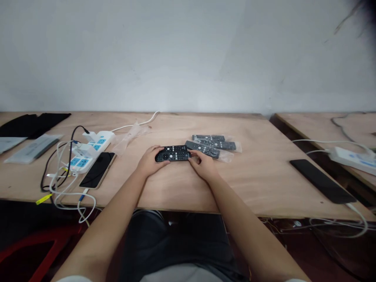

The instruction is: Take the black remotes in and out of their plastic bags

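Observation:
Two black remote controls [173,153] lie side by side, touching, between my hands at the middle of the wooden table [182,188]. My left hand [149,160] grips their left ends, thumb on the near side and fingers on the far side. At their right ends, my right hand [202,163] holds them with thumb and fingers. Just behind and to the right of my right hand, several more remotes [210,145] in clear plastic wrap lie in a loose, overlapping group.
Left of my hands are a phone [98,170], a white power strip [92,152] with tangled cables, and crumpled clear plastic [128,139]. Wrapped flat packs [35,149] lie farther left. A dark phone [321,181] rests at the right, near another power strip [352,158].

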`<state>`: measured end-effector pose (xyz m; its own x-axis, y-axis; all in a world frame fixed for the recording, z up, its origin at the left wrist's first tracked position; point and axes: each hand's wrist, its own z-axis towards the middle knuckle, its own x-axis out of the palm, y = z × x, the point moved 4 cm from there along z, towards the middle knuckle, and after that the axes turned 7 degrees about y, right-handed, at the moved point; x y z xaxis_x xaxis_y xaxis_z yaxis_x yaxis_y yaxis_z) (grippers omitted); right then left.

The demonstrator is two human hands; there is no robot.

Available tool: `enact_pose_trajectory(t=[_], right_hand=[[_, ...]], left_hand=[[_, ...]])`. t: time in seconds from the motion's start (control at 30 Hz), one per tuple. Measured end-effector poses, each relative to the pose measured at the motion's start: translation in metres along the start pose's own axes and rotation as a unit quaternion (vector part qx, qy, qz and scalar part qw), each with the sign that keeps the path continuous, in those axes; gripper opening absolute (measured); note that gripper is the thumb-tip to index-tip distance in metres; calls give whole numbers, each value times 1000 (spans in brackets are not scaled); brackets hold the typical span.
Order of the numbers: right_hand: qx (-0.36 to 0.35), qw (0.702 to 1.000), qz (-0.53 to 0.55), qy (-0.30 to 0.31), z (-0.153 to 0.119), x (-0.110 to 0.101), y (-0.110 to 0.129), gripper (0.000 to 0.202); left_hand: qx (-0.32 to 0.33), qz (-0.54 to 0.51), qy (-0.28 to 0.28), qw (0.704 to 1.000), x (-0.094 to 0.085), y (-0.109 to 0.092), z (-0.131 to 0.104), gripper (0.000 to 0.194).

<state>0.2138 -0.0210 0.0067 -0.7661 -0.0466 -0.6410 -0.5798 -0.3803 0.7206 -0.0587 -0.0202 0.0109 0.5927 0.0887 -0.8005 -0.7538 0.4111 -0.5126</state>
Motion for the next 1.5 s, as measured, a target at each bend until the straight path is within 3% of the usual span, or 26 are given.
enact_pose_trajectory(t=[0.13, 0.33, 0.5, 0.67, 0.8, 0.93, 1.03, 1.13, 1.3, 1.4, 1.5], right_hand=[[-17, 998, -32, -45, 0, -6, 1, 31], [-22, 976, -169, -133, -2, -39, -1, 30], [11, 961, -269, -66, -7, -58, -22, 41], [5, 964, -266, 4, -8, -65, -38, 47], [43, 957, -284, 35, -1, -70, -42, 52], [71, 957, -281, -3, 8, -87, -43, 49], [47, 971, -229, -53, 15, -96, -37, 48], [-6, 987, -150, -63, 25, -86, -20, 48], [-76, 995, -48, -37, 50, -35, 14, 45], [-92, 994, -21, -46, 65, -10, 20, 43], [-103, 992, -1, -74, 73, 1, 14, 43]], left_hand=[[-4, 6, -8, 1000, 0, 0, -1, 62], [-20, 25, 5, 999, 3, 3, -1, 63], [-12, 42, 31, 999, 5, 2, 1, 66], [-9, 52, 46, 998, 7, 2, 2, 67], [-12, 51, 49, 997, 7, 3, 2, 68], [-20, 42, 42, 998, 4, 1, 1, 66], [-20, 35, 39, 998, 4, -1, 1, 67], [-22, 25, 37, 999, 6, -1, 3, 68], [7, 17, 41, 999, 10, -4, 17, 63], [43, -8, 21, 999, 7, -9, 27, 63], [35, -40, -12, 999, 1, -10, 36, 77]])
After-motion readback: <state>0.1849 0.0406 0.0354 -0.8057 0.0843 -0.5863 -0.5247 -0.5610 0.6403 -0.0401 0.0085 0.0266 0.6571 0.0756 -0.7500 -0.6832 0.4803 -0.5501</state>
